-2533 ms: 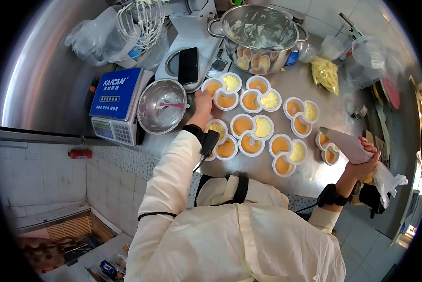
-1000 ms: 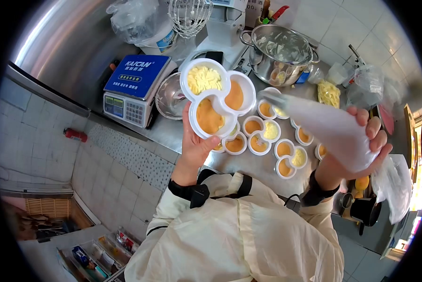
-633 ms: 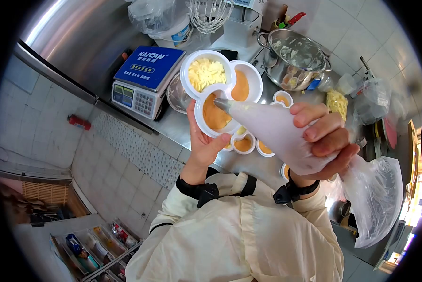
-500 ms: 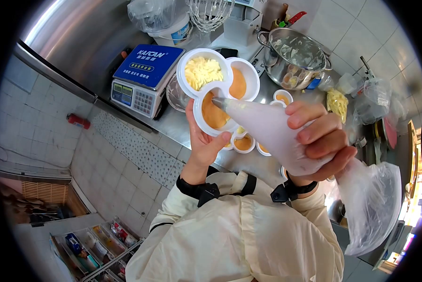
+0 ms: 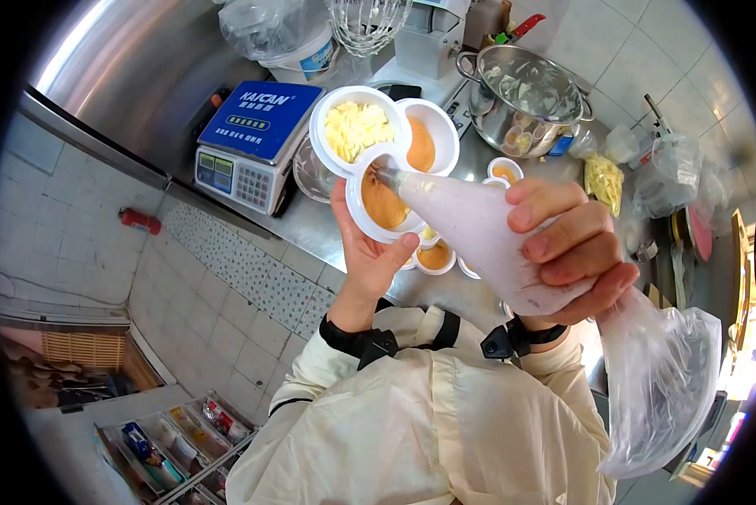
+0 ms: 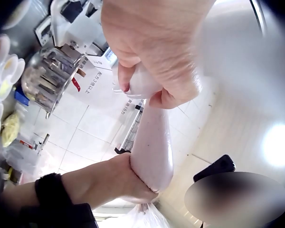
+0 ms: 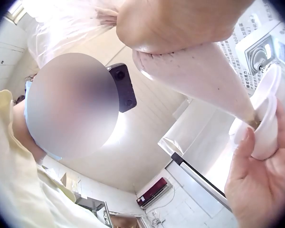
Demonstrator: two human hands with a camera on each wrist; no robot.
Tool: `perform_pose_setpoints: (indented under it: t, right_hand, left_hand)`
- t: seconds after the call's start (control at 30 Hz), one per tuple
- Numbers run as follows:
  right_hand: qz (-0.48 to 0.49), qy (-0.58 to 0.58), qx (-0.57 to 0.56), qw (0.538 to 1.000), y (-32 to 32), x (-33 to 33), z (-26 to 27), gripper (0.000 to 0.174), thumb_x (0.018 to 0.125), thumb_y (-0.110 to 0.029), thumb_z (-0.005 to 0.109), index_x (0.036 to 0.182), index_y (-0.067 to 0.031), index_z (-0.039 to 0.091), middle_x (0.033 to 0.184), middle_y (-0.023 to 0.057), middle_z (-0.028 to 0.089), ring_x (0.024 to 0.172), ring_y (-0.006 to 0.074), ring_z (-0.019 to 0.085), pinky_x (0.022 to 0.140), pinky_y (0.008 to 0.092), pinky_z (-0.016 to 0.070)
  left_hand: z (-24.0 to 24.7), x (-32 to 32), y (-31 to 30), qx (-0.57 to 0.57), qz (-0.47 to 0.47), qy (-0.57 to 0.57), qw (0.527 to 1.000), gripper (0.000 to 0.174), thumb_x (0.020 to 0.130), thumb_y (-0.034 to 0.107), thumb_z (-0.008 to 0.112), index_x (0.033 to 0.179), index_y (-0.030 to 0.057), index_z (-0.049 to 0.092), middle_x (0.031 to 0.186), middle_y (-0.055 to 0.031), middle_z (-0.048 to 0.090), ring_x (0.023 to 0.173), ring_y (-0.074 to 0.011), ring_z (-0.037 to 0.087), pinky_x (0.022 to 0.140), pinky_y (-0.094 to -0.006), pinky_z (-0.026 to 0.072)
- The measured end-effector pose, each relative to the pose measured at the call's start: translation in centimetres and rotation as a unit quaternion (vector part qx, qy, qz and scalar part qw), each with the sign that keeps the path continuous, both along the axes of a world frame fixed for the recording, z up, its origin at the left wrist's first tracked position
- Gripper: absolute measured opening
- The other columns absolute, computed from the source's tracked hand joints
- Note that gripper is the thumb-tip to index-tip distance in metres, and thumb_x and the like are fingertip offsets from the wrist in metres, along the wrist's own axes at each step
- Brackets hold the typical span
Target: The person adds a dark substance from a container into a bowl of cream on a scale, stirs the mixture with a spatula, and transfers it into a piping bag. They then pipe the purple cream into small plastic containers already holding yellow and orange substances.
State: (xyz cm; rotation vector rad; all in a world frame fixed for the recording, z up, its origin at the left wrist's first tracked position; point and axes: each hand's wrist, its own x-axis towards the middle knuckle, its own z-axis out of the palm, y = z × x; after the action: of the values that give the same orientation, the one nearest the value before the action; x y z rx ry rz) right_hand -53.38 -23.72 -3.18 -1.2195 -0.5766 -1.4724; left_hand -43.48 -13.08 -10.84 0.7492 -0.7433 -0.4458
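Note:
My left hand [image 5: 368,265] holds a white three-compartment cup [image 5: 448,139] raised above the counter, thumb at its lower edge. Pale yellow piped strands [image 5: 358,128] fill the upper left compartment; a smooth orange layer [image 5: 382,202] shows in the other two. My right hand [image 5: 575,252] grips a filled piping bag [image 5: 466,223], its fingers wrapped round the thick end. The bag's metal nozzle [image 5: 386,173] points into the lower compartment, close over the orange layer. In the right wrist view the nozzle end of the piping bag [image 7: 194,78] dips inside the cup's rim [image 7: 271,107].
Below the raised cup, more filled cups [image 5: 434,257] stand on the steel counter, partly hidden by the bag. A blue-topped scale [image 5: 264,120] and a metal bowl [image 5: 313,172] are at left. A steel pot [image 5: 521,126] and a bag of yellow strips [image 5: 603,183] stand behind.
My left hand has taken a cup from the counter and lifted it toward me. My right hand has brought the piping bag leftward, its nozzle now inside the lower compartment.

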Motion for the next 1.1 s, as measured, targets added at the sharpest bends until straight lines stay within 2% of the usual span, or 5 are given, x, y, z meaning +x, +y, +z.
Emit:
perform_pose_setpoints:
  t: [0.63, 0.83, 0.9, 1.1]
  right_hand:
    - [0.021, -0.012, 0.006, 1.0, 0.2, 0.1, -0.4, 0.057, 0.094, -0.041, 0.016, 0.059, -0.0072, 0.047, 0.07, 0.0097, 0.054, 0.068, 0.0268, 0.056, 0.07, 0.0439, 0.0461]
    - [0.025, 0.043, -0.043, 0.998, -0.3, -1.1, 0.0, 0.057, 0.094, -0.04, 0.013, 0.062, -0.0068, 0.047, 0.07, 0.0108, 0.053, 0.067, 0.0269, 0.056, 0.068, 0.0434, 0.0472]
    - [0.015, -0.01, 0.002, 1.0, 0.0, -0.7, 0.1, 0.056, 0.094, -0.039, 0.012, 0.063, -0.0072, 0.046, 0.07, 0.0111, 0.053, 0.067, 0.0269, 0.056, 0.067, 0.0437, 0.0477]
    - [0.039, -0.03, 0.011, 0.999, 0.4, -0.2, 0.4, 0.056, 0.094, -0.038, 0.012, 0.062, -0.0074, 0.045, 0.069, 0.0103, 0.053, 0.067, 0.0263, 0.057, 0.068, 0.0433, 0.0476]
  left_hand:
    - [-0.4, -0.2, 0.4, 0.005, -0.006, 0.066, 0.998, 0.091, 0.072, 0.003, 0.065, 0.135, 0.0118, 0.0, 0.134, -0.0107, 0.025, 0.123, -0.0212, 0.031, 0.1, -0.0362, 0.0302]
    - [-0.6, 0.2, 0.6, 0.019, 0.002, 0.05, 0.999, 0.09, 0.073, 0.003, 0.065, 0.135, 0.009, 0.0, 0.133, -0.0126, 0.025, 0.123, -0.0223, 0.031, 0.1, -0.0369, 0.0301]
    - [-0.7, 0.1, 0.6, 0.009, -0.005, 0.052, 0.999, 0.09, 0.072, 0.004, 0.065, 0.135, 0.009, 0.001, 0.133, -0.0125, 0.025, 0.123, -0.0224, 0.031, 0.1, -0.0373, 0.0298]
    - [-0.9, 0.0, 0.7, 0.009, -0.024, 0.057, 0.998, 0.091, 0.071, 0.008, 0.067, 0.135, 0.0094, 0.002, 0.134, -0.0119, 0.025, 0.123, -0.0223, 0.03, 0.101, -0.0377, 0.0284]
